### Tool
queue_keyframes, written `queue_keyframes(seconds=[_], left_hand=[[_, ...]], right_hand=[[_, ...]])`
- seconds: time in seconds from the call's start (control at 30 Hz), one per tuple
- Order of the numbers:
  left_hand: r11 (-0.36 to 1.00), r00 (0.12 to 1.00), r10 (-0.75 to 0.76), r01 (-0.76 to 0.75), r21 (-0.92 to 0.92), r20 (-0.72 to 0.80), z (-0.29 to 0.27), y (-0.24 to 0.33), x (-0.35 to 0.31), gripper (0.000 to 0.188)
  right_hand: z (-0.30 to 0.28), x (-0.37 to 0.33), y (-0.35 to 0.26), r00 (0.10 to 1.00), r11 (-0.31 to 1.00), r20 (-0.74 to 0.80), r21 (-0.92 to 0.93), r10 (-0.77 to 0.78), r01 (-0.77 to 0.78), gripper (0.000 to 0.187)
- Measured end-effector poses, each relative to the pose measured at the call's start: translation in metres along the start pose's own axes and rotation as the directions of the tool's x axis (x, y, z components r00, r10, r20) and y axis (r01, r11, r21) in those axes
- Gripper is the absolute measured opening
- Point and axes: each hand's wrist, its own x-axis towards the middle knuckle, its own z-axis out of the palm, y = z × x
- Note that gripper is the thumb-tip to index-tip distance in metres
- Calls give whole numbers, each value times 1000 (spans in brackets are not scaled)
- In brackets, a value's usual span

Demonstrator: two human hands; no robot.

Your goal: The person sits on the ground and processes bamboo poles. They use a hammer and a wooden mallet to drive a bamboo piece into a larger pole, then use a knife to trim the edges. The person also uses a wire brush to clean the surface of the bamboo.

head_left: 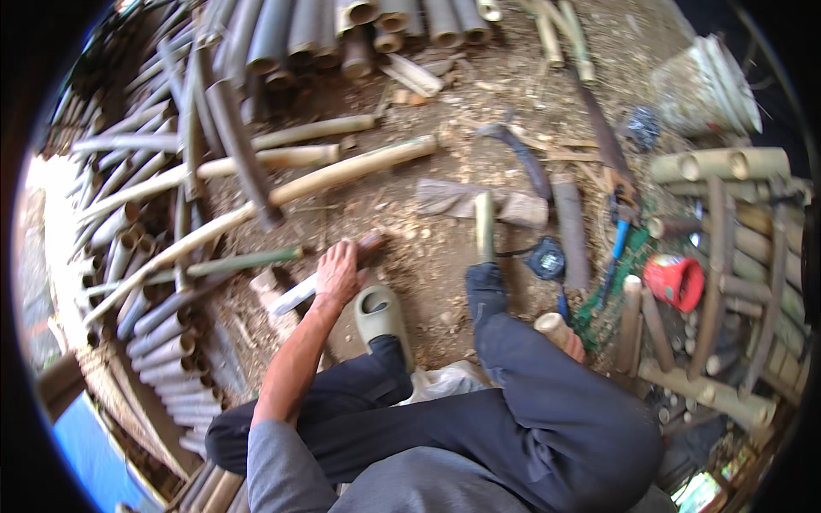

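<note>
My left hand [339, 272] is low over the ground, left of my sandal [380, 313]. Its fingers close over the middle of a large knife; the pale blade [294, 296] sticks out on the left and the brown wooden handle [370, 243] on the upper right. My right hand [574, 345] is mostly hidden behind my knee. Its visible fingers wrap round a short bamboo piece [550, 324], cut end showing. Close by lie a black tape measure [546, 258] and a weathered wood block [432, 197], with an upright pale green bamboo piece [485, 224] in front of it.
Stacked bamboo tubes [291, 38] fill the far side and left. Long poles [359, 168] cross the ground. To the right are a curved blade tool [522, 154], a blue-handled saw [619, 239], a red container [674, 282], a dirty bucket [697, 90] and a bamboo rack [717, 282].
</note>
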Motion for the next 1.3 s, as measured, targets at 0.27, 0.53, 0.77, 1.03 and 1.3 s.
queue_keyframes(seconds=[0.27, 0.53, 0.77, 1.03, 1.3], left_hand=[[997, 934, -14, -16, 81, 357, -52, -9, 14, 58], [991, 922, -115, 80, 108, 370, -210, -98, -65, 44], [874, 890, -452, 427, -233, -63, -151, -148, -200, 38], [865, 779, -87, 368, -340, 621, 67, -112, -306, 49], [488, 745, -357, 663, -567, 563, -61, -196, -206, 32]], right_hand=[[18, 96, -71, 983, 990, 113, 9, -144, 144, 66], [35, 122, -100, 955, 959, 111, -38, -274, 280, 71], [23, 130, -73, 954, 953, 111, -85, -280, 290, 77], [-30, 44, -5, 972, 991, 201, 88, -121, 105, 84], [-84, -57, 65, 936, 945, 329, 246, 129, -217, 91]])
